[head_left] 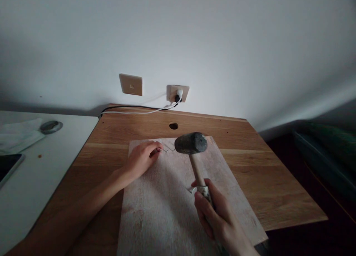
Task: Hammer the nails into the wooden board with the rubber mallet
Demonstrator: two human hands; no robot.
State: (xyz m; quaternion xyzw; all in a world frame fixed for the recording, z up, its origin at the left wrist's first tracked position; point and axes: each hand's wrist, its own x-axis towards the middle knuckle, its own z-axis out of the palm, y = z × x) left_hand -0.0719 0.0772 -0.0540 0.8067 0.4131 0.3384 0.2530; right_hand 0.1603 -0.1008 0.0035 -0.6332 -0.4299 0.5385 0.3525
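My right hand (215,211) is wrapped around the handle of a mallet (191,143) with a dark, worn head and a wooden shaft. The mallet head is raised above a pale wooden board (155,215). Close to the board's far edge, my left hand (143,157) pinches a small nail (159,150), mostly hidden by the fingers. Just right of those fingertips, two thin nails (170,149) stand in the board. Beside my right fingers is a small shiny, whitish thing (191,190) that I cannot make out.
Under the board is a brown wooden table (278,189) with a round hole (173,126) near its back. Cables (133,110) run along the wall to a socket (178,92). To the left, a white table (41,181) carries a round dish-like object (50,127) and a dark-screened device (9,167).
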